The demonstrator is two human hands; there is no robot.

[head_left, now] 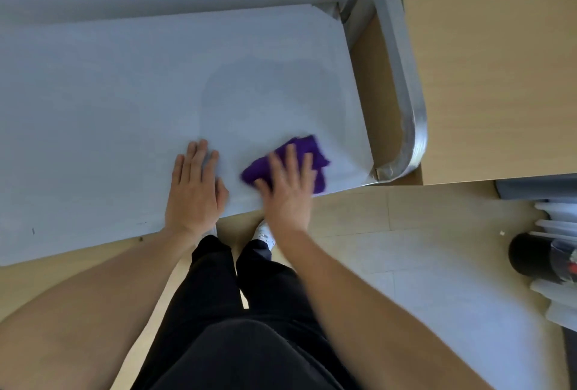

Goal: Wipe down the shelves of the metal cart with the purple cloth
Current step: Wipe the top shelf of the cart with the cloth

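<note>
1. The top shelf (109, 93) of the cart (384, 171) fills the left and middle of the view as a pale, flat sheet. A faint darker patch shows toward its right end, probably damp from wiping.
2. The left hand (195, 189) lies flat on the shelf near the front edge, fingers straight and close together, holding nothing. It seems to be there to brace the body and steady the cart against the wiping push.
3. The cloth (307, 147) sits bunched on the shelf near its front right corner, just right of the left hand.
4. The right hand (288, 183) presses down on the cloth with fingers straight and spread, and purple shows past the fingertips and beside the thumb. A wide, flat palm puts more cloth against the metal. The hand is blurred, so a stroke is likely under way.
5. The handle (406, 93), a bent metal tube, loops round the cart's right end, just beside a wooden cabinet (499, 77).
6. Only the top shelf is in view, so any lower ones look yet to be done.
</note>
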